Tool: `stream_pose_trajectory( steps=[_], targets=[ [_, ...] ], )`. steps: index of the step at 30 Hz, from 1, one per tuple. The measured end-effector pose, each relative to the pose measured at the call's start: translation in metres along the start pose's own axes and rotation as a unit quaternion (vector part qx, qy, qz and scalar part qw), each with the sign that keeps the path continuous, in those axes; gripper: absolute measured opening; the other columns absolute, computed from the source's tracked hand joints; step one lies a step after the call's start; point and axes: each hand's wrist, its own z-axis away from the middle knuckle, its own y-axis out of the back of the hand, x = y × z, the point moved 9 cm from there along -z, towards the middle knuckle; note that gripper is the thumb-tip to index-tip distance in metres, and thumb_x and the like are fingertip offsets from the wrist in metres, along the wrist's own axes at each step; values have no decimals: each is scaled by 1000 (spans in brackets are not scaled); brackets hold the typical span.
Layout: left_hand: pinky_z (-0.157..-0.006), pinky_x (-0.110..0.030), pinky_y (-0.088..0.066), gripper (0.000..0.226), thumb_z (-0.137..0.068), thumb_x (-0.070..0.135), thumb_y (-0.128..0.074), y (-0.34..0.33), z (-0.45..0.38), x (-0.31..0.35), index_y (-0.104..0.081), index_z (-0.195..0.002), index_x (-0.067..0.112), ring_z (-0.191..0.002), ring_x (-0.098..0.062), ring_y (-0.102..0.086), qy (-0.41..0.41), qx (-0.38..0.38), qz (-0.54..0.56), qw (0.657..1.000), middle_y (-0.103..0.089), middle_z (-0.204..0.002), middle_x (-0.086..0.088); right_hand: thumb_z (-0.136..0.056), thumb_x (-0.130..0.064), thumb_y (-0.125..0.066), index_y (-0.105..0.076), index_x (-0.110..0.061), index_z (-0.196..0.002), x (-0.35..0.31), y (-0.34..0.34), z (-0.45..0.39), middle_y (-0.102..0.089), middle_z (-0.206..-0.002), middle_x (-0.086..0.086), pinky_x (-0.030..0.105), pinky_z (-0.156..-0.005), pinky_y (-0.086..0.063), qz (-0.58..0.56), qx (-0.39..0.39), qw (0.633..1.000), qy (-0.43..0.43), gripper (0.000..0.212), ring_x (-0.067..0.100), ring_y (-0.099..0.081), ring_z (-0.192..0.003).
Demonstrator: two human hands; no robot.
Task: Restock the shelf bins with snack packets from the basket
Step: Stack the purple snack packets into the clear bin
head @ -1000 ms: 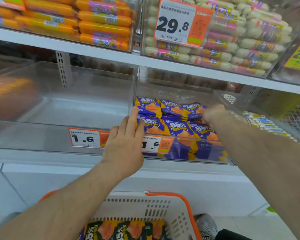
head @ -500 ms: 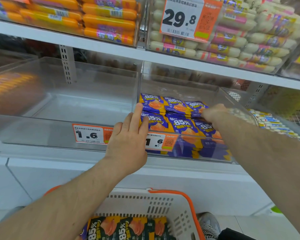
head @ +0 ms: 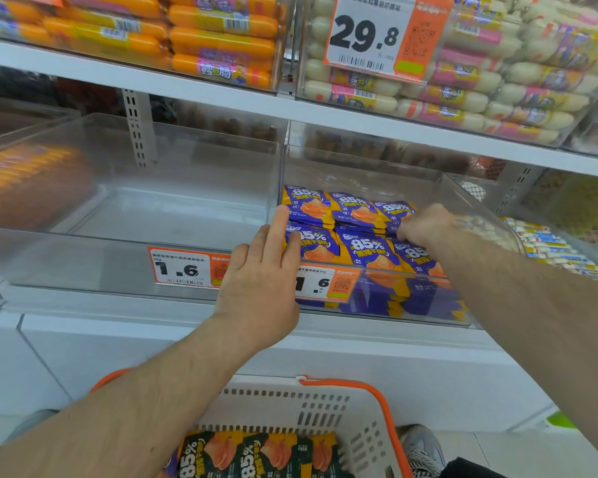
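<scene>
Purple-orange snack packets [head: 356, 232] lie stacked in the clear bin [head: 491, 215].

**Hidden, cropped and blurred**

The right hand's [head: 423, 226] fingertips are buried among the packets [head: 366, 250], so its grip cannot be judged. The basket [head: 366, 439] is cropped by the bottom edge and partly covered by the left forearm. The bin's [head: 439, 305] lower packets are smeared behind its clear front. Small print on the price tags [head: 183, 269] cannot be read.
</scene>
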Motion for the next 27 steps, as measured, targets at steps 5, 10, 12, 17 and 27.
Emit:
stream_pose_trajectory(
  steps=[5, 10, 12, 17, 27],
  targets=[
    [-93, -47, -44, 87, -58, 30, -77, 1, 1, -1, -47, -136, 6, -129, -36, -46, 5, -6, 14, 1000, -19, -158, -21, -75, -44, -79, -65, -9, -103, -1, -6, -6, -54, -73, 3, 22, -40, -30, 82, 12, 997, 0, 48, 13, -47, -59],
    [-115, -45, -20, 90, -78, 33, -68, 4, 2, 1, -21, -152, 13, -147, -35, -11, -10, -6, 31, 999, 11, -161, -15, -72, -36, -81, -66, -6, -87, -3, 3, 0, -67, -86, 9, 23, -42, -33, 54, 31, 998, 14, 37, 17, -55, -61],
    [-116, -49, -10, 93, -70, 27, -74, 11, 7, -1, -29, -150, 12, -147, -41, -5, -6, 23, 60, 998, -1, -161, -18, -76, -33, -74, -66, -9, -78, -12, 11, 14, -67, -95, 12, 22, -46, -36, 71, 56, 995, 43, 26, 17, -54, -61],
    [-106, -46, -26, 69, -61, 16, -67, 29, 38, 7, -54, -129, 11, -128, -38, -37, -123, 135, 149, 972, -37, -141, -16, -73, -12, -62, -71, -8, -85, -80, 43, 144, -59, -102, 13, 40, -75, -50, 14, 301, 862, 409, 15, 35, -59, -89],
    [-100, -38, -44, 38, -94, 32, -50, -68, 135, -56, -53, -132, 27, -118, -19, -53, -107, -381, 92, 914, -55, -135, 2, -73, -9, -62, -68, -3, -73, -88, -107, 296, -59, -83, 11, 35, -68, -45, -162, 168, 792, 564, 8, 31, -58, -74]
  ],
)
